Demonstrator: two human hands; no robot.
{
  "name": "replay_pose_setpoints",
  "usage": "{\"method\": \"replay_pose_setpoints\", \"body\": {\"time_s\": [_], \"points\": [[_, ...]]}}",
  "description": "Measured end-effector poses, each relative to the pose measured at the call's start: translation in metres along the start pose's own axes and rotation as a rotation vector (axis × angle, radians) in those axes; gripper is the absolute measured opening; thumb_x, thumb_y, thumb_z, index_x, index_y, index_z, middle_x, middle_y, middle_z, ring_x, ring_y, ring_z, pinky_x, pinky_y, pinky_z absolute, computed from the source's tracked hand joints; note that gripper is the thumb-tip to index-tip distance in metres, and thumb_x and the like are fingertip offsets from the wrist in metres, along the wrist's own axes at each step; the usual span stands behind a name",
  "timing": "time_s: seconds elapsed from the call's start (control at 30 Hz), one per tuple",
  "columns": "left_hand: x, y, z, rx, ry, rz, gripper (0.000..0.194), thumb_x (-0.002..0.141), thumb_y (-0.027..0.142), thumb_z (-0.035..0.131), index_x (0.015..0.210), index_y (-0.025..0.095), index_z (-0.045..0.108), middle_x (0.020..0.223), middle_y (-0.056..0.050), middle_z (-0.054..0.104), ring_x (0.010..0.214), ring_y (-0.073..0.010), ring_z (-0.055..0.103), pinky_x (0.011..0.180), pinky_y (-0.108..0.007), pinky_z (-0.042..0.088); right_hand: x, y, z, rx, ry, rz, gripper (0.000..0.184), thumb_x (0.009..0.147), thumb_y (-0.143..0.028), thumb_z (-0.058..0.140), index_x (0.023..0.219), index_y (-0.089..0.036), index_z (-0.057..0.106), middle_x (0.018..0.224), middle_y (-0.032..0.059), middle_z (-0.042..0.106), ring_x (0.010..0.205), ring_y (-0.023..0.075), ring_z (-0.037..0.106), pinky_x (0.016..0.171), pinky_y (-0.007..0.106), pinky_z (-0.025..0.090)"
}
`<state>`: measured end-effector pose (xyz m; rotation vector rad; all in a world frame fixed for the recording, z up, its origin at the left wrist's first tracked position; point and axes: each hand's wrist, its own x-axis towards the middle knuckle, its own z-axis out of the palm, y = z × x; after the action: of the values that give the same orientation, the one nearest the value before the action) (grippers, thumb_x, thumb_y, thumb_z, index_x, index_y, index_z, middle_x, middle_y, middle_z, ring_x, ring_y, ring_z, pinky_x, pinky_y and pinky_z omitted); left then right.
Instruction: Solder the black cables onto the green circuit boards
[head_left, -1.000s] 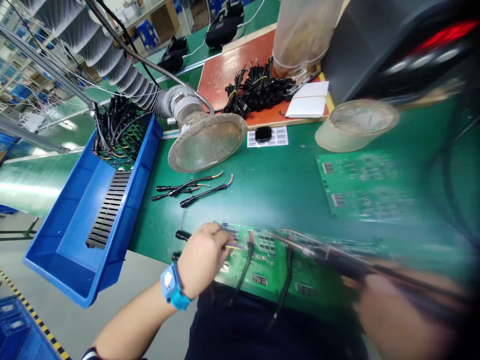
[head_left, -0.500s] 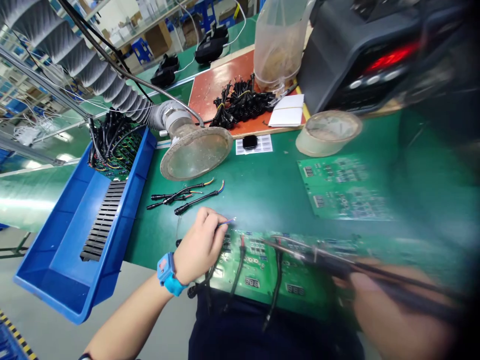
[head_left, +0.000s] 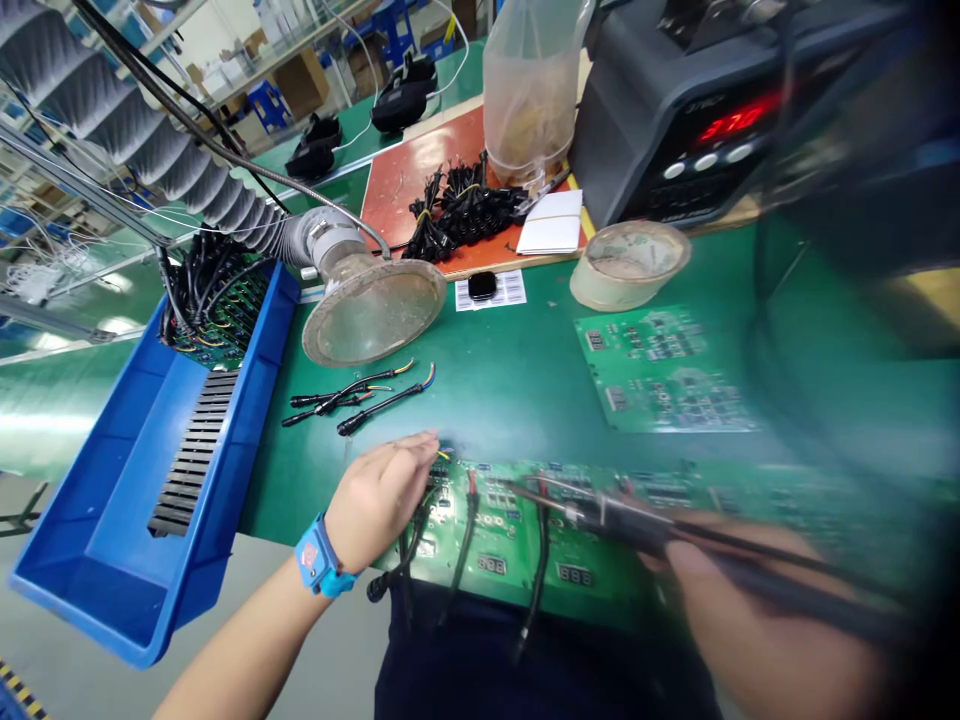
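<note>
My left hand, with a blue watch on its wrist, is closed in a pinch at the left end of a green circuit board. The coloured wire ends of a cable poke out past its fingertips, close to the board; the rest of that cable is mostly hidden. My right hand, blurred, is wrapped round the handle of a soldering iron. The iron's tip points left over the board. Black cables hang from the board's near edge toward my lap.
Loose cables lie beyond my left hand. A blue bin with wired boards stands left. A fume extraction hood, a tape roll, another circuit board and a soldering station reading 370 are farther back.
My left hand has turned, bringing the wire ends from above the board's far edge down close to it. The soldering iron stays over the board. The whole view has shifted slightly.
</note>
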<state>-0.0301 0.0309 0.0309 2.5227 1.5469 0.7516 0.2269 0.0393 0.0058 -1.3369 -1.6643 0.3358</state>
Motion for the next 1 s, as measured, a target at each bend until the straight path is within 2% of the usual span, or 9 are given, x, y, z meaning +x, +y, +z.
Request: {"method": "replay_pose_setpoints", "body": {"time_s": [0.1,0.17,0.27,0.37,0.5,1.0], "points": [[-0.003,-0.001,0.01,-0.143,0.064,-0.077,0.021,0.083,0.005,0.047,0.101,0.017,0.048,0.103,-0.008,0.062,0.099,-0.0146,0.058,0.081,-0.026,0.051,0.0,-0.001,-0.001,-0.008,-0.016,-0.014,0.008,0.077,-0.021,0.047,0.072,-0.027,0.046,0.057,-0.0039,0.053,0.041,0.0146,0.045,0.038,0.027,0.033],[-0.001,0.002,0.013,-0.201,0.048,-0.105,0.02,0.084,0.006,0.045,0.101,0.018,0.048,0.1,-0.007,0.062,0.097,-0.0143,0.058,0.08,-0.027,0.05,-0.001,0.0,-0.001,-0.006,-0.015,-0.009,0.008,0.078,-0.022,0.047,0.072,-0.028,0.047,0.059,-0.0046,0.055,0.041,0.0141,0.045,0.037,0.027,0.033],[0.006,0.01,0.014,-0.24,-0.128,-0.177,0.013,0.085,0.012,0.045,0.094,0.018,0.051,0.09,-0.006,0.058,0.088,-0.0144,0.057,0.078,-0.028,0.048,-0.004,-0.001,-0.001,-0.009,-0.016,0.017,0.006,0.078,-0.025,0.049,0.072,-0.028,0.048,0.06,-0.005,0.055,0.042,0.0141,0.048,0.038,0.027,0.035],[0.012,0.021,0.015,-0.235,-0.319,-0.284,0.009,0.085,0.017,0.045,0.084,0.017,0.053,0.083,-0.005,0.052,0.077,-0.0144,0.053,0.072,-0.028,0.047,-0.006,-0.002,0.0,-0.029,-0.058,0.05,0.007,0.077,-0.027,0.05,0.07,-0.027,0.051,0.062,-0.0038,0.058,0.054,0.0153,0.056,0.044,0.027,0.042],[0.016,0.027,0.018,-0.191,-0.421,-0.374,0.01,0.084,0.02,0.044,0.08,0.017,0.053,0.082,-0.004,0.05,0.071,-0.0145,0.052,0.067,-0.028,0.045,-0.007,-0.002,0.001,-0.031,-0.085,0.052,0.011,0.077,-0.027,0.051,0.067,-0.025,0.055,0.069,-0.0026,0.06,0.061,0.015,0.06,0.051,0.026,0.048],[0.015,0.032,0.024,-0.066,-0.405,-0.471,0.01,0.083,0.022,0.045,0.076,0.018,0.051,0.079,-0.002,0.05,0.063,-0.0136,0.05,0.06,-0.027,0.041,-0.011,0.006,0.006,0.121,-0.13,0.065,0.003,0.075,-0.026,0.055,0.075,-0.024,0.057,0.075,-0.0032,0.062,0.07,0.0132,0.062,0.064,0.024,0.054]]}}
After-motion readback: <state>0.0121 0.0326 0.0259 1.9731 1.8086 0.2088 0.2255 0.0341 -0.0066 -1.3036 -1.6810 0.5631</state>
